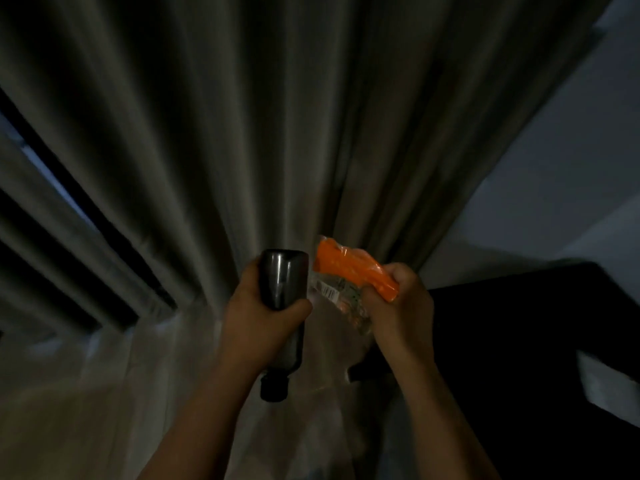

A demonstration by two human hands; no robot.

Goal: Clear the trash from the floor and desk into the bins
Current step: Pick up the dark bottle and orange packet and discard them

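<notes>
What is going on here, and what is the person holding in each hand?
A person stands in a dim room facing a grey curtain with both hands full. The left hand grips a dark bottle, held with its capped end toward the person. The right hand clutches a crumpled orange plastic wrapper. Both items are in the air, close together. No bin is in view, so neither piece has been dropped yet.

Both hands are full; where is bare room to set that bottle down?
Pale floor lower left, between the curtain foot and the left hand, looks bare, though blurred. The dark top beyond the right hand is too dim to judge. Crowded between bottle and orange wrapper.
</notes>
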